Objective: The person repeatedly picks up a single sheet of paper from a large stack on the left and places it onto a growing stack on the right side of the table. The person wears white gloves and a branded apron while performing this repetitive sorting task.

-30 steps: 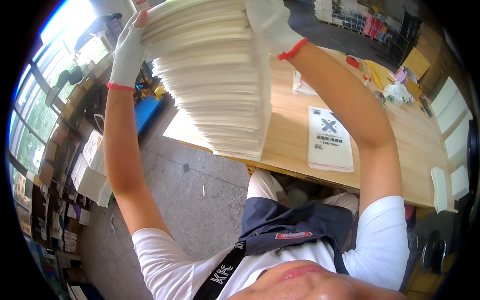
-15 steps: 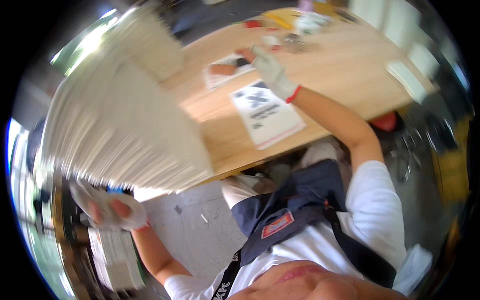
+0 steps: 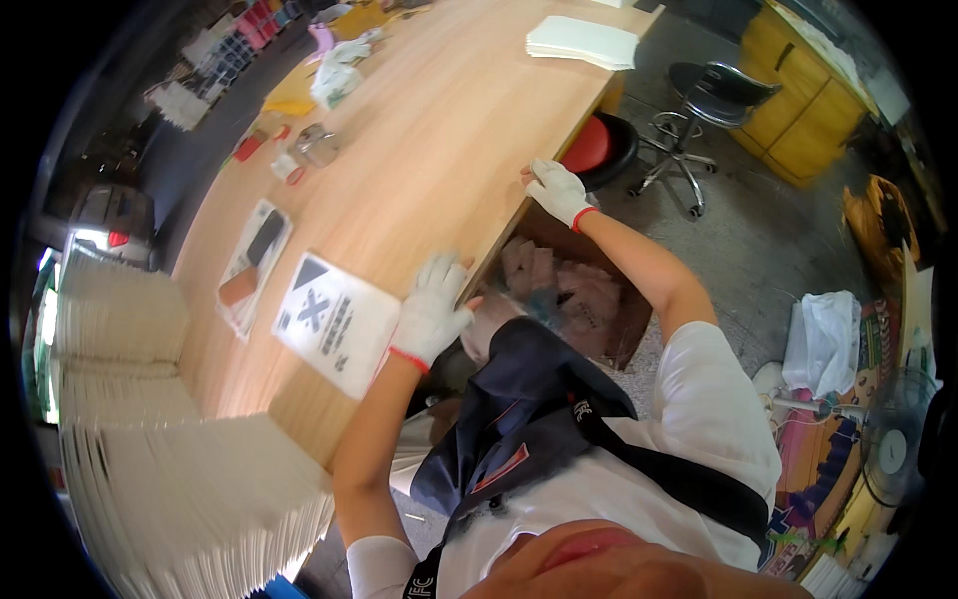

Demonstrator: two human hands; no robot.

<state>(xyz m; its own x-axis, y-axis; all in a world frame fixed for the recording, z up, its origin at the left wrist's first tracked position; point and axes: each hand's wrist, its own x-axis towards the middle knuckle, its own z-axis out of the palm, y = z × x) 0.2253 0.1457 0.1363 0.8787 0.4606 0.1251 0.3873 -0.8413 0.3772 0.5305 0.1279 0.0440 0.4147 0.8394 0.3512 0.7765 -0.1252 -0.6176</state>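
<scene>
Both my hands wear white knitted gloves with red cuffs. My left hand (image 3: 431, 311) lies at the front edge of the wooden table (image 3: 419, 150), its thumb apart from the other fingers and nothing in it. Right beside it, partly touching the glove, is a white printed sheet (image 3: 344, 334) with dark markings. My right hand (image 3: 559, 193) rests farther along the same edge, fingers slightly bent, with no object visible in it. Beyond the sheet, a flat white item (image 3: 251, 262) carries a dark piece and a brown block.
Tall stacks of white paper (image 3: 190, 479) fill the near left. A glass jar (image 3: 317, 147) and plastic bag (image 3: 344, 70) stand on the far side. White sheets (image 3: 582, 42) lie at the table's far end. A black stool (image 3: 699, 110), red seat (image 3: 589, 143) and fan (image 3: 891, 451) are to the right.
My view has turned right. My left hand has come from below the paper stack to the table edge. My right hand has left the table's far side for the front edge.
</scene>
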